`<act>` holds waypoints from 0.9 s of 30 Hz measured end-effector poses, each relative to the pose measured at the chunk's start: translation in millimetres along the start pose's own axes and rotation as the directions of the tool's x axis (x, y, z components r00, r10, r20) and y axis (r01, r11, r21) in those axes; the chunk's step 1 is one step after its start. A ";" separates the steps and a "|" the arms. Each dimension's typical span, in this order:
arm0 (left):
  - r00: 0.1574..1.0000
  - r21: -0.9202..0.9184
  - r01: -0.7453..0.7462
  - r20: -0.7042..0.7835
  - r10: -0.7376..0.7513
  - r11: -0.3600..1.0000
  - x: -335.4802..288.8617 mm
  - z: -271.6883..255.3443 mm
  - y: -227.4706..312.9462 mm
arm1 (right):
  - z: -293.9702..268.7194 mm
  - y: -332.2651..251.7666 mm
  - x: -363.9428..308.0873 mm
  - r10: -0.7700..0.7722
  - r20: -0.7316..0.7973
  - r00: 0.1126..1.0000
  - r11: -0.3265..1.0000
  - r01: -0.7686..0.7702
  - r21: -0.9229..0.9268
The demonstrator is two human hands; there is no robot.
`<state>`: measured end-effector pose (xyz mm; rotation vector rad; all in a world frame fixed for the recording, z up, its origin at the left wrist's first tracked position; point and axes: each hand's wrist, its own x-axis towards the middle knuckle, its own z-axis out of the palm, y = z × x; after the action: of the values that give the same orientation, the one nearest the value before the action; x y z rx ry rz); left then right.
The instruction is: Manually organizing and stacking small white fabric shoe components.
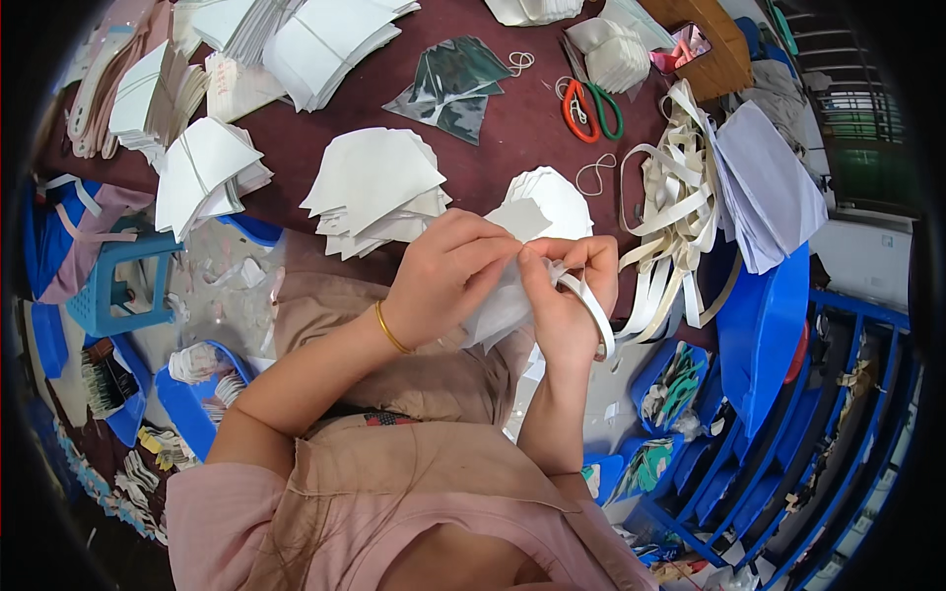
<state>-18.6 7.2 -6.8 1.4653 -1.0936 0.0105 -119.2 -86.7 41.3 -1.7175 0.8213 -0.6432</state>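
Over the near edge of the table, my left hand (443, 271) and my right hand (574, 291) meet with their fingertips pinched together. Between them is a light grey-white cut piece (522, 218), its far corner showing beyond the fingers. A thin, see-through white sheet (501, 307) hangs below the pinch. My right hand also has a narrow white strip (594, 313) looped through it, curving down past the palm. The fingers hide where piece, sheet and strip meet. Just beyond, stacks of white cut pieces (374, 182) and rounded white pieces (554, 202) lie on the dark red tabletop (473, 182).
Scissors with red and green handles (591, 110) lie at the far right, near dark green film pieces (458, 84). Cream straps (680, 187) drape over the right edge by white sheets (769, 182). More tied stacks (330, 44) fill the far left. Blue bins (202, 389) and a blue rack (778, 463) stand below.
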 end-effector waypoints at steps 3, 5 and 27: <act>1.000 0.036 -0.007 -0.009 0.007 0.999 -3.0 2.1 -3.6 | 4.1 7.1 3.7 0.014 0.026 1.000 1.000 -0.014 0.003; 1.000 0.044 0.010 -0.005 -0.010 0.999 -7.8 2.7 -4.8 | 4.8 13.5 3.3 -0.005 0.037 0.999 1.000 0.005 0.000; 0.659 -0.527 0.736 0.415 -0.627 0.425 -4.3 -15.5 -9.5 | 10.2 33.4 -3.9 -0.092 0.065 0.994 0.952 0.069 0.297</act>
<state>-6.4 20.1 -12.7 1.1389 -0.4227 -1.0226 -120.8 -83.9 6.4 -1.4991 0.5707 -0.7116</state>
